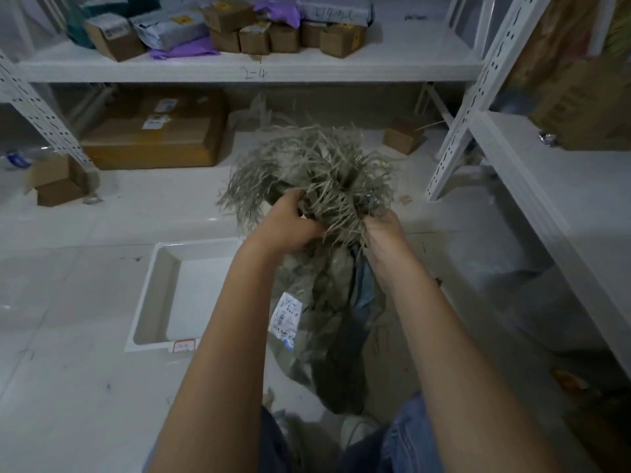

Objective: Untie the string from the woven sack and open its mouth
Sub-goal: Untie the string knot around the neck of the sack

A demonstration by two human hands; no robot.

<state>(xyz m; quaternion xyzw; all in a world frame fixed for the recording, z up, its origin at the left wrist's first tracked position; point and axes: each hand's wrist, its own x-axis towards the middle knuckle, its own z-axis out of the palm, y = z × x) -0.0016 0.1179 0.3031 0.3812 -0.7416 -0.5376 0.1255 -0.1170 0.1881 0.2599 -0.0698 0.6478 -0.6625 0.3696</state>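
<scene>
The woven sack point(327, 302) is coarse grey-green plastic weave, matt and crumpled; its mouth frays into a rough, straw-like tuft of loose strands point(307, 165); a glossy white paper label point(286, 314) is stuck to the sack's side; left of the sack lies a smooth, shiny white plastic tray point(160, 295); the floor point(68, 370) under the sack is glossy pale tile, scuffed; beyond the sack stands painted white metal shelving point(239, 68) with perforated uprights; the boxes point(259, 37) above the sack are matt brown cardboard.
</scene>
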